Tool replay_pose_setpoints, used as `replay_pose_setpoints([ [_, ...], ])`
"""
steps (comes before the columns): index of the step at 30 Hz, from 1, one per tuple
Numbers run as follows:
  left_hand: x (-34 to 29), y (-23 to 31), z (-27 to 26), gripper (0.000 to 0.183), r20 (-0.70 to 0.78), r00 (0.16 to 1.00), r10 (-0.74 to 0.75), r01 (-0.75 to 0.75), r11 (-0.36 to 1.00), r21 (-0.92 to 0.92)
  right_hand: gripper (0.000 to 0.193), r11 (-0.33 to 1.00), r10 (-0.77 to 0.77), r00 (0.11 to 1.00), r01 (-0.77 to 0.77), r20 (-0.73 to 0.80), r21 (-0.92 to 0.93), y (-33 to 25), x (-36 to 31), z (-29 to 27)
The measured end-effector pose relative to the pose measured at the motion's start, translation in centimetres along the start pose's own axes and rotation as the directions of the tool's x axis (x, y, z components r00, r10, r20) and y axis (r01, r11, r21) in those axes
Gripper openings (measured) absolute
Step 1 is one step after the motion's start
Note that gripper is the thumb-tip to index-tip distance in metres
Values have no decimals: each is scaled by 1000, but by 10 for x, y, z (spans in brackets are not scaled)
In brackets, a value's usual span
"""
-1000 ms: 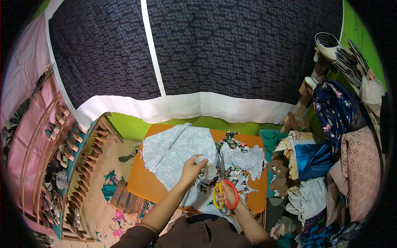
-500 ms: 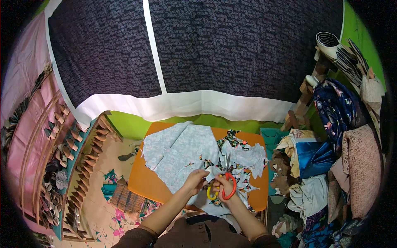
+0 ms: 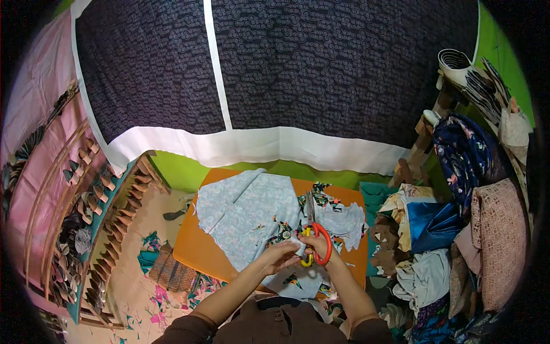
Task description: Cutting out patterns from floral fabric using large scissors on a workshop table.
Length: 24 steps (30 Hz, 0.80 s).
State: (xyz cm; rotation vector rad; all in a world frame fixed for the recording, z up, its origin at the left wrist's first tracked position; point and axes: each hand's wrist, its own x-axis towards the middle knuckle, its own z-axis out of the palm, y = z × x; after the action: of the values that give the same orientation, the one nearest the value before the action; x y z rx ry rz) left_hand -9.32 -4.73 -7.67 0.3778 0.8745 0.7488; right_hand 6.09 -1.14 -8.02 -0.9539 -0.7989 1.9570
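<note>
A pair of scissors point(image 3: 328, 245) with one red and one yellow handle is in my right hand point(image 3: 316, 246). Its blades point away from me over the fabric, and my fingers are closed about the handles. Close beside it, my left hand point(image 3: 279, 258) pinches a small pale piece of cloth point(image 3: 297, 245). A large pale floral fabric point(image 3: 252, 200), partly folded over, covers the left and middle of the orange table point(image 3: 192, 243). Right of the blades lies a ragged pale scrap point(image 3: 342, 219), among dark floral bits. More pale cloth point(image 3: 292, 282) spreads below my hands.
Wooden racks with rows of pointed shoe-last-like shapes point(image 3: 117, 229) stand at left. Cloth scraps point(image 3: 157, 301) litter the floor beside a brown patterned bundle point(image 3: 172, 270). Piled fabrics point(image 3: 427, 275) crowd the right side. A dark patterned curtain point(image 3: 344, 69) hangs behind the table.
The scissors have turned more upright and shifted slightly, their blades now pointing straight away from me. My left hand has moved a little toward my right, still pinching pale cloth.
</note>
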Motion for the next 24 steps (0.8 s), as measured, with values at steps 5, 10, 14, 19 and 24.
replay_pose_setpoints([
  [5, 1, 2, -8, 10, 22, 997, 76, -70, 978, -196, 31, 999, 20, 999, -21, -36, -28, -6, -8, 0],
  [10, 3, 0, -11, 10, -5, 986, 165, -162, 958, -239, 27, 989, 68, 996, -59, -62, 134, -1, -10, 6],
  [14, -1, -3, -9, 11, -121, 975, 188, -207, 964, -168, 26, 997, 11, 1000, -10, -10, 81, 5, -7, 4],
  [19, -5, -2, -15, 11, -58, 985, 161, -170, 963, -209, 32, 997, 55, 997, -58, 53, 50, 1, -4, 4],
  [24, -7, -2, -21, 17, 7, 995, 95, -88, 944, -317, 32, 996, 86, 984, -79, 154, -52, -9, -6, 10],
])
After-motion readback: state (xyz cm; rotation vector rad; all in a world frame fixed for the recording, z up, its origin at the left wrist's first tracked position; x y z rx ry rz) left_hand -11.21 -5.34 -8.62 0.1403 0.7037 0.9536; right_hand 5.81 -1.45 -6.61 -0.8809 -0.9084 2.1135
